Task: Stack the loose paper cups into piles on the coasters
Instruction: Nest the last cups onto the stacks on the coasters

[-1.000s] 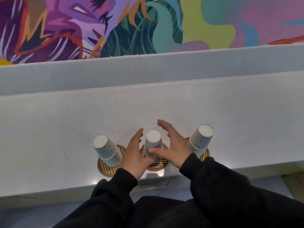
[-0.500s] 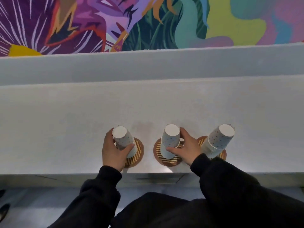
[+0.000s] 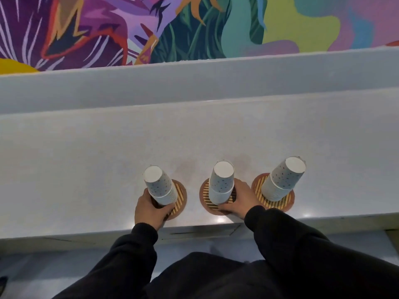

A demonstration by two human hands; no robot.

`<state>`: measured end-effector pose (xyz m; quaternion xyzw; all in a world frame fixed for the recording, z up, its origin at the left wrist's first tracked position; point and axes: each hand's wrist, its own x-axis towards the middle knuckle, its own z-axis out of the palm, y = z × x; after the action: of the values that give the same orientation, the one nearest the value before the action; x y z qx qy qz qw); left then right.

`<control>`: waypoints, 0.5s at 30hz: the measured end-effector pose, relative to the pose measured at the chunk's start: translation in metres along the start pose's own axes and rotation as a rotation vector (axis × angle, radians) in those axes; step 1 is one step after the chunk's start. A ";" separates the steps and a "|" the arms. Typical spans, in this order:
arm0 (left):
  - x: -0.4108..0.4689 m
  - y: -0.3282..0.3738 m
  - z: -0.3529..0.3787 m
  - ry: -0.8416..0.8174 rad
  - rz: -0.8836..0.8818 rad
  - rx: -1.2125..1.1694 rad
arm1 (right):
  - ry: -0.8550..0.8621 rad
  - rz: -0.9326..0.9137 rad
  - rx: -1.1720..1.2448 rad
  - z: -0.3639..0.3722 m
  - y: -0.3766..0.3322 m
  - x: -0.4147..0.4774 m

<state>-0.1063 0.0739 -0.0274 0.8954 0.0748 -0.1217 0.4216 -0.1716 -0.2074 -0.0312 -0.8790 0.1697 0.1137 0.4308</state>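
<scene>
The right hand (image 3: 241, 200) curls round the base of the middle cup pile (image 3: 222, 184) on the middle coaster (image 3: 206, 195). Left of that coaster, the left hand (image 3: 149, 209) grips the left cup pile (image 3: 159, 186). Right of it the right cup pile (image 3: 282, 180) stands on its own coaster (image 3: 259, 186); beyond lie bare desk (image 3: 86, 158) and a mural (image 3: 194, 29).

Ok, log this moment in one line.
left hand: grips left cup pile | right hand: grips middle cup pile | right cup pile: untouched, on coaster
</scene>
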 end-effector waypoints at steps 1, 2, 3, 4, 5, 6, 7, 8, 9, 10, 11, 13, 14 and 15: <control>0.000 -0.001 0.000 0.005 0.004 0.014 | 0.007 0.002 -0.008 0.001 0.000 0.000; 0.000 -0.002 0.001 0.010 0.013 0.024 | 0.014 0.000 -0.020 0.001 0.000 0.001; 0.000 -0.003 0.001 0.013 0.021 0.029 | 0.021 -0.002 -0.033 0.002 0.001 0.001; -0.001 -0.003 0.001 0.014 0.029 0.031 | 0.024 -0.003 -0.044 0.002 0.002 0.001; -0.001 -0.003 0.002 0.015 0.034 0.029 | 0.023 -0.003 -0.050 0.002 0.002 0.001; -0.001 -0.004 0.002 0.016 0.041 0.029 | 0.020 -0.001 -0.056 0.002 0.003 0.002; -0.001 -0.004 0.002 0.018 0.048 0.031 | 0.020 -0.002 -0.060 0.002 0.003 0.002; 0.000 -0.005 0.002 0.021 0.055 0.034 | 0.020 -0.002 -0.064 0.002 0.003 0.003; 0.000 -0.005 0.002 0.022 0.059 0.035 | 0.020 0.002 -0.063 0.002 0.004 0.003; 0.000 -0.005 0.002 0.023 0.063 0.034 | 0.019 0.005 -0.059 0.002 0.005 0.004; 0.001 -0.006 0.002 0.023 0.064 0.034 | 0.018 0.008 -0.055 0.002 0.005 0.004; 0.002 -0.007 0.002 0.022 0.061 0.034 | 0.017 0.005 -0.056 0.002 0.005 0.005; 0.002 -0.008 0.003 0.022 0.062 0.032 | 0.018 0.008 -0.056 0.003 0.006 0.005; 0.003 -0.009 0.003 0.023 0.061 0.030 | 0.021 0.009 -0.055 0.003 0.006 0.005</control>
<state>-0.1065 0.0772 -0.0371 0.9048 0.0505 -0.0995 0.4109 -0.1693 -0.2096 -0.0390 -0.8910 0.1748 0.1113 0.4040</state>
